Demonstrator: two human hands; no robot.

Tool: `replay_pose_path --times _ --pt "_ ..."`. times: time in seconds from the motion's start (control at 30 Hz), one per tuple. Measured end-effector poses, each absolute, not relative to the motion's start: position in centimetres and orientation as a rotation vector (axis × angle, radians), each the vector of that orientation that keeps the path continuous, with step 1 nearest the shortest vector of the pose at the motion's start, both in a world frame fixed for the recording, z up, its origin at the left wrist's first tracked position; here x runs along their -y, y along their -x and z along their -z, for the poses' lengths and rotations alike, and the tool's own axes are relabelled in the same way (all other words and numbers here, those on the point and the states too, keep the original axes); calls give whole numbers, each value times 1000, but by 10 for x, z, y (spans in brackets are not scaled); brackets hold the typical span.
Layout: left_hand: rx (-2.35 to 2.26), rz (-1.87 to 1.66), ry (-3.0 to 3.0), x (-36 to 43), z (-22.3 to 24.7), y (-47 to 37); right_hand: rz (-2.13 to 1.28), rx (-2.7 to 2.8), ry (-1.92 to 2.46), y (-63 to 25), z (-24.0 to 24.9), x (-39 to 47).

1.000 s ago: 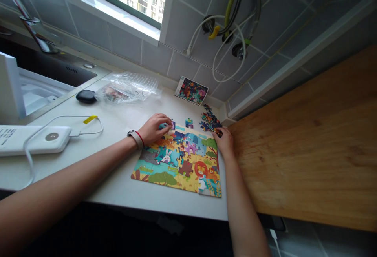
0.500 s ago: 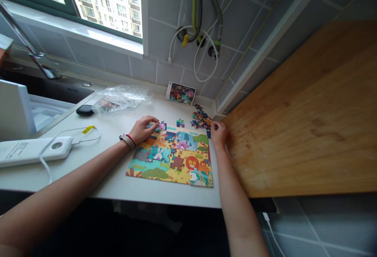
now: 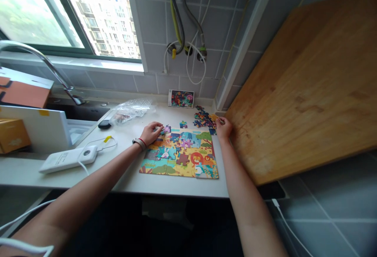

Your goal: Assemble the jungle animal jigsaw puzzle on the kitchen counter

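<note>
- Head view: both bare hands rest at the far edge of a jigsaw [image 3: 179, 153] lying flat on a white table [image 3: 129, 178].
- The left hand [image 3: 150, 133] lies on the jigsaw's far left corner, its fingers curled over a small piece [image 3: 166, 128] at their tips; the grip seems pinched on that piece, though it is too small to be sure.
- A watch and a red band sit on the left wrist, just behind the hand.
- The right hand [image 3: 224, 126] sits at the jigsaw's far right corner, touching the near edge of a pile of loose pieces [image 3: 204, 117]; I cannot tell whether its grip holds one.
- Between the two hands, just beyond the jigsaw's far edge, lies one single piece [image 3: 183, 124].
- The jigsaw is mostly joined, with one dark gap near its middle.
- Beyond the hands a picture card [image 3: 181, 98] leans against the tiled wall.
- Beyond and left of the left hand lies a clear bag [image 3: 131, 110], with a dark oval thing [image 3: 104, 124] beside it.
- Well left of the left hand a white power bank [image 3: 68, 159] lies with its cable looped, a yellow tag on the cable.
- Just right of the right hand a wooden board [image 3: 297, 88] rises from the table's end.
- Far left are a sink, a tap [image 3: 44, 66] and a window above them.
</note>
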State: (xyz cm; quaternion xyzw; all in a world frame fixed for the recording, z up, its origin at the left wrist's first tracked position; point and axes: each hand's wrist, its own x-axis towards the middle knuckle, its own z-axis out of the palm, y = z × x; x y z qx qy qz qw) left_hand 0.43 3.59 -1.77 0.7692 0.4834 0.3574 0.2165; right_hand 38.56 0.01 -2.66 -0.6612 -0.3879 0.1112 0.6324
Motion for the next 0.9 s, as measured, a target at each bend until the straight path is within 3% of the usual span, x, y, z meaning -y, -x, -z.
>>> replay_pose_path --times 0.47,0.9 --pt "-1387 -911 -2176 -36 16 -7 -485 708 1283 -387 35 -14" --pt "-1442 -914 -2188 -34 13 -8 -384 636 1250 -399 35 -14"
